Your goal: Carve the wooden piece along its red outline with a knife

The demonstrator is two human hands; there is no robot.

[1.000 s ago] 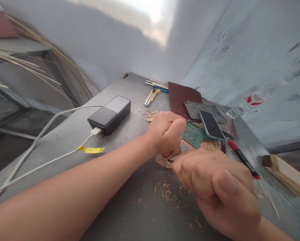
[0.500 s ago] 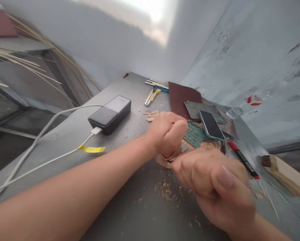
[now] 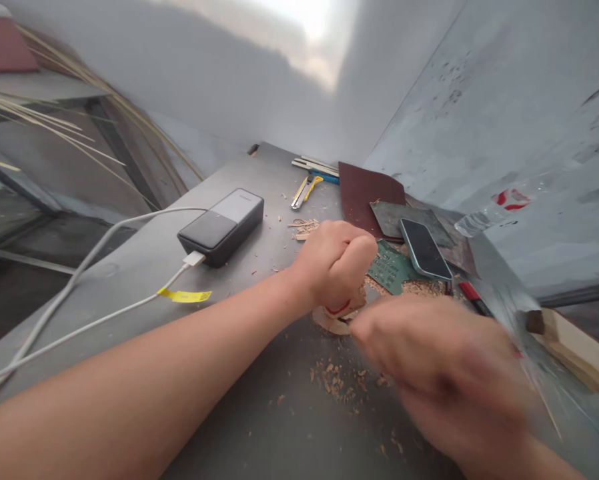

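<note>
My left hand [image 3: 337, 260] is closed round the upper part of a carved wooden piece [image 3: 335, 320], whose pale base with a red line shows below the fingers. Just right of it, my right hand [image 3: 439, 367] is a closed fist, blurred by motion, its fingertips close to the wood. Whatever the right fingers grip is too hidden to name. Wood shavings [image 3: 337, 383] lie on the grey table [image 3: 259, 407] in front of the piece. Behind the hands is a green sheet [image 3: 390, 265] with more shavings around it.
A power bank [image 3: 222, 227] with white cables stands left. Farther back lie a yellow cutter [image 3: 305, 192] and a dark red sheet [image 3: 367, 193]. A phone [image 3: 424, 249], a marker [image 3: 472, 295], a wooden block [image 3: 574, 347] and a plastic bottle [image 3: 489, 213] are on the right.
My right hand has shifted slightly right and is more blurred, covering more of the marker. More of the wooden piece's base shows. My left hand keeps its grip.
</note>
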